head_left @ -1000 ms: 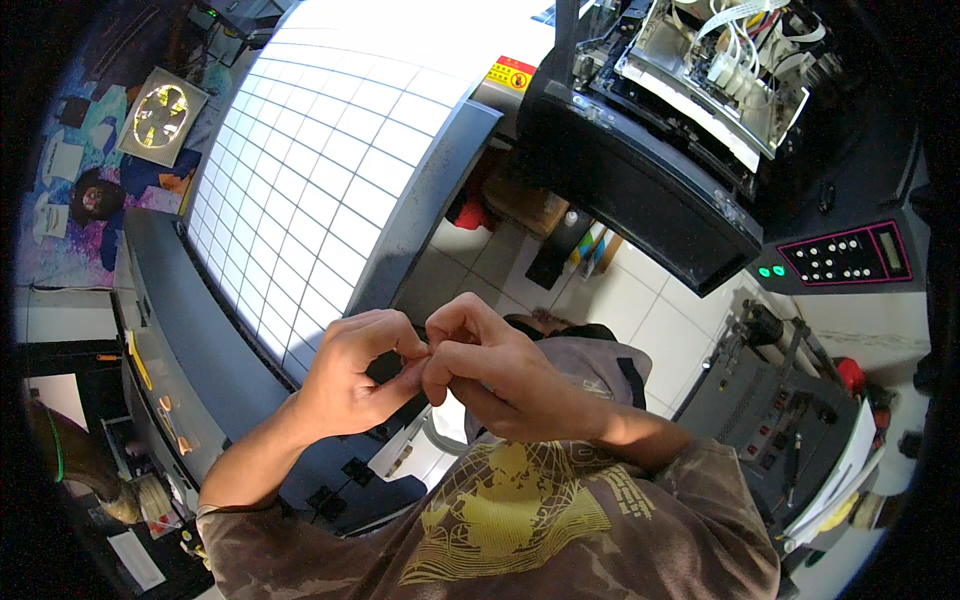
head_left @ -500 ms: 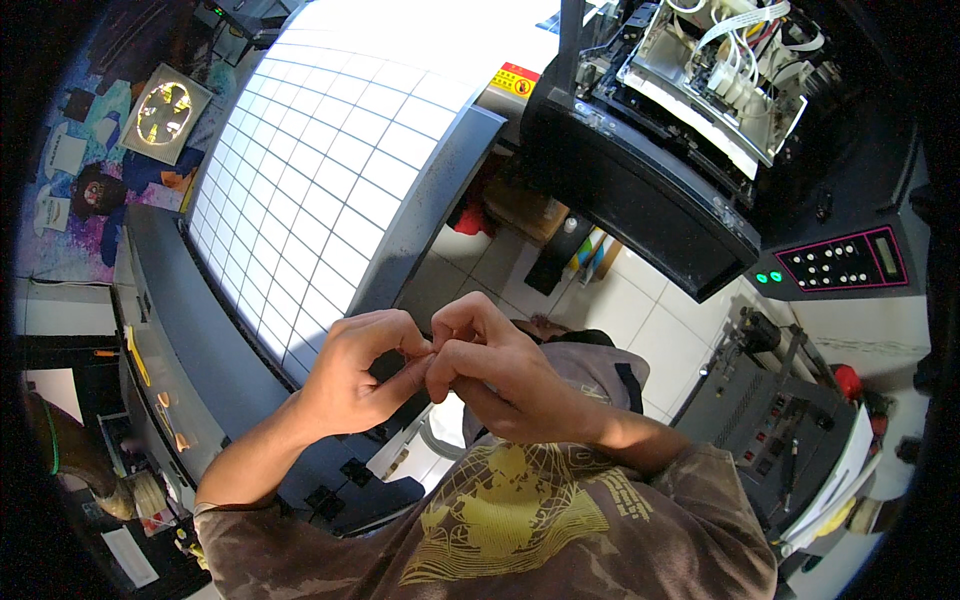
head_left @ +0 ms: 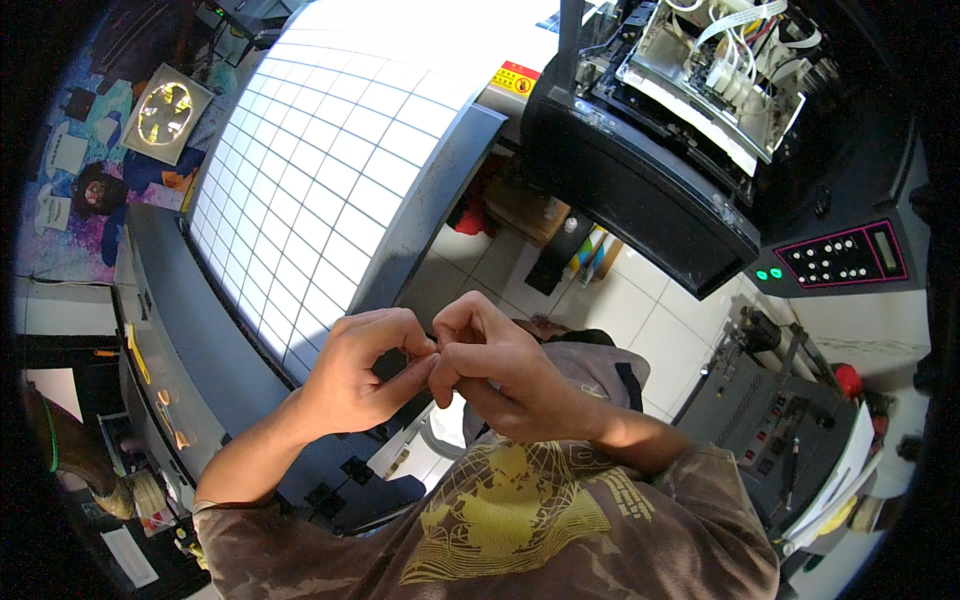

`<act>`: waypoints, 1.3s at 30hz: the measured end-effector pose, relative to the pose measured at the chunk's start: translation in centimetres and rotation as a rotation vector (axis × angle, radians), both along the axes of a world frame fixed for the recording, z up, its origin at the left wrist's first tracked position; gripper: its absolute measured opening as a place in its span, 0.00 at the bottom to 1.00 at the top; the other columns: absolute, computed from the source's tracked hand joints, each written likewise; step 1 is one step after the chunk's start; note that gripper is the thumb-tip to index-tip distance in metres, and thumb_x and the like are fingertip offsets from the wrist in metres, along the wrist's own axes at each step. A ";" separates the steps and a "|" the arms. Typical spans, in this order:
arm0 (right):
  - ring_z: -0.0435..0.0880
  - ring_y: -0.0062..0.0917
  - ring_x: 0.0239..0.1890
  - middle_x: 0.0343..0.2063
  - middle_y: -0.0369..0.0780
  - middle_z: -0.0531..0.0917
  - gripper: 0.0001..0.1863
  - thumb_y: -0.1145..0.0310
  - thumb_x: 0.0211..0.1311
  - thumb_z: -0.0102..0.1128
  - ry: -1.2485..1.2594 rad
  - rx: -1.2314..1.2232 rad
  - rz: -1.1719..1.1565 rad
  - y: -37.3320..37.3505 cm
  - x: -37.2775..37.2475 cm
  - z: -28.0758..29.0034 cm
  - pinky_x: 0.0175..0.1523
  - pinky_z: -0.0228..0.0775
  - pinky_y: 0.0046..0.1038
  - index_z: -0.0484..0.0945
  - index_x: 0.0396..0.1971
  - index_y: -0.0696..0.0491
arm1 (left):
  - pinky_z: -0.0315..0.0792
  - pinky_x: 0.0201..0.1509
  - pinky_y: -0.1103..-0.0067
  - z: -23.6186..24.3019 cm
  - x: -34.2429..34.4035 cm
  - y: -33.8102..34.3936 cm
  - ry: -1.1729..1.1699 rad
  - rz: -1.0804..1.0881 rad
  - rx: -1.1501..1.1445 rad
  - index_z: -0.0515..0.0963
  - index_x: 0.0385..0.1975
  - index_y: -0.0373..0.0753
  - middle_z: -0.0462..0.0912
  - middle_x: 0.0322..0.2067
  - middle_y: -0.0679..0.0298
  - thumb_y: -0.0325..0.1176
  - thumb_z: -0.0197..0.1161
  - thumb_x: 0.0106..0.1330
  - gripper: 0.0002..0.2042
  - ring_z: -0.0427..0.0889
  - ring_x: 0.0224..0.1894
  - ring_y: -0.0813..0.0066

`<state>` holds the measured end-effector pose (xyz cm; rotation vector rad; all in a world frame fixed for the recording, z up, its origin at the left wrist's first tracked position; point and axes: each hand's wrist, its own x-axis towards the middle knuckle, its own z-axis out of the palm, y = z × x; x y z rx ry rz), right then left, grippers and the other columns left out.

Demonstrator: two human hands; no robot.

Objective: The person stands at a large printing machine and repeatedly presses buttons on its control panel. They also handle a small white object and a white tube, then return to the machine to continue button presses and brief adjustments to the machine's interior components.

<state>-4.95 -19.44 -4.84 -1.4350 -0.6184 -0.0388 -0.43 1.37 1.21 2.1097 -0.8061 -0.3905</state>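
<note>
My left hand [head_left: 362,372] and my right hand [head_left: 490,368] meet in front of my shirt, fingertips touching. Each is closed in a pinch, thumb against curled fingers. Whatever they hold, if anything, is too small or too hidden to make out between the fingertips. Just beyond the left hand lies the near corner of a bright white flatbed [head_left: 330,150] ruled with a dark grid. Both hands are in the air, apart from the bed's grey edge [head_left: 425,205].
At upper right a black machine carriage [head_left: 640,190] holds exposed white cables [head_left: 745,50]. A control panel [head_left: 840,260] with buttons is at the right. Below it stands a dark cabinet [head_left: 745,420]. A fan [head_left: 165,112] is mounted at upper left. Tiled floor [head_left: 640,315] shows between the machines.
Almost nothing differs. Both hands have shifted very slightly, still pinched together at the same place.
</note>
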 end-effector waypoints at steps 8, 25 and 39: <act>0.75 0.36 0.43 0.39 0.42 0.70 0.10 0.87 0.53 0.56 0.024 0.030 0.000 0.2 -0.4 0.1 0.45 0.71 0.31 0.79 0.29 0.54 | 0.74 0.33 0.71 -0.3 0.0 0.1 -0.023 -0.022 -0.025 0.76 0.30 0.33 0.81 0.27 0.56 0.23 0.70 0.61 0.07 0.84 0.30 0.60; 0.74 0.14 0.29 0.38 0.35 0.80 0.12 0.76 0.65 0.66 0.130 0.032 -0.051 -1.2 -0.2 -0.6 0.33 0.64 0.20 0.78 0.47 0.54 | 0.71 0.30 0.74 -1.1 0.7 0.5 -0.453 -0.038 -0.026 0.83 0.24 0.39 0.82 0.22 0.65 0.37 0.82 0.52 0.13 0.80 0.24 0.70; 0.84 0.30 0.32 0.32 0.37 0.83 0.12 0.77 0.55 0.72 -0.169 -0.108 -0.207 -1.4 0.4 -0.3 0.35 0.75 0.31 0.80 0.37 0.52 | 0.71 0.31 0.74 -0.9 1.2 0.6 -0.448 -0.071 0.013 0.83 0.25 0.40 0.83 0.23 0.66 0.45 0.82 0.49 0.17 0.81 0.25 0.69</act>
